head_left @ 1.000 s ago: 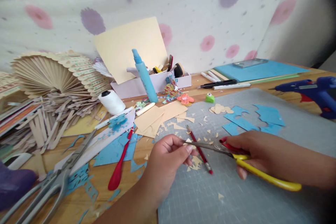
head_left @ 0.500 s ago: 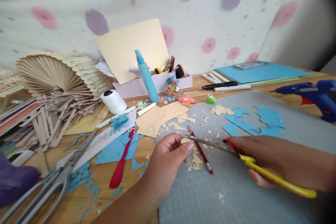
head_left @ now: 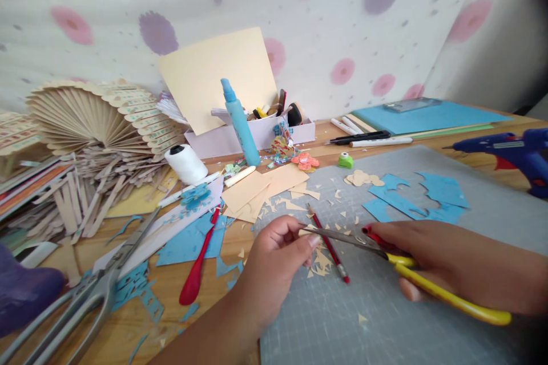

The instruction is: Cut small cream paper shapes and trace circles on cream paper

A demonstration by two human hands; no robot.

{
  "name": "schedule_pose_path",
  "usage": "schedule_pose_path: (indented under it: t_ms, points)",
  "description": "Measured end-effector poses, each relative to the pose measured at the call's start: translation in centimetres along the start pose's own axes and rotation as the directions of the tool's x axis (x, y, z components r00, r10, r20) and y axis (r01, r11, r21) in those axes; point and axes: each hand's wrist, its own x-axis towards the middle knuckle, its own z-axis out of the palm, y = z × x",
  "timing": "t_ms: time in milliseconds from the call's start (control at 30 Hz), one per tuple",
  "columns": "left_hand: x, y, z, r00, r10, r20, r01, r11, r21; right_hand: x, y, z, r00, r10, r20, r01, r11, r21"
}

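Note:
Between thumb and fingers, my left hand pinches a small cream paper piece, mostly covered by the fingertips. My right hand grips yellow-handled scissors, whose blades reach left to the edge of that paper. Under the blades a dark red pencil lies on the grey cutting mat, among cream paper scraps. Farther back on the mat sit a cluster of rounded cream cut-outs and blue paper offcuts.
Large metal shears and a red spoon-shaped tool lie to the left. Behind stand a blue spray bottle, a white thread spool and a lilac box. A blue glue gun lies at the right, a green punch mid-back.
The scissors and my right hand have shifted slightly left, and the blades now cross the cream paper piece and look closer together. My left hand stays nearly in place.

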Motion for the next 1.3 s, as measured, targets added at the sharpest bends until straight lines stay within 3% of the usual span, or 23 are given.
schedule_pose_path:
  t_ms: [100, 333, 667, 833, 1067, 1300]
  points:
    - [-0.04, -0.07, -0.01, 1.0, -0.005, 0.013, 0.004, 1.0, 0.026, 0.01, -0.43, -0.28, 0.99, 0.017, 0.142, -0.025, 0.998, 0.057]
    - [-0.15, 0.23, 0.18, 1.0, -0.002, 0.02, 0.001, 0.995, 0.096, -0.15, -0.73, -0.59, 0.984, 0.023, 0.179, -0.045, 0.991, 0.123]
    - [-0.48, 0.29, 0.14, 1.0, -0.01, 0.021, 0.008, 0.995, 0.101, 0.29, -0.97, -0.63, 0.992, -0.008, 0.124, 0.003, 0.999, 0.041]
    - [-0.34, 0.46, 0.24, 1.0, -0.021, 0.006, 0.021, 0.996, 0.087, 0.72, -0.62, -0.52, 0.995, 0.058, 0.083, -0.053, 0.997, -0.056]
    - [-0.27, 0.62, 0.36, 1.0, -0.004, 0.01, 0.003, 0.997, 0.081, 0.58, -0.26, -0.98, 0.998, 0.068, 0.009, -0.068, 0.997, 0.031]
    - [-0.2, 0.42, 0.1, 0.998, 0.022, -0.06, -0.02, 0.999, 0.037, 0.34, -0.07, -0.43, 1.0, 0.018, -0.026, -0.021, 0.991, -0.129]
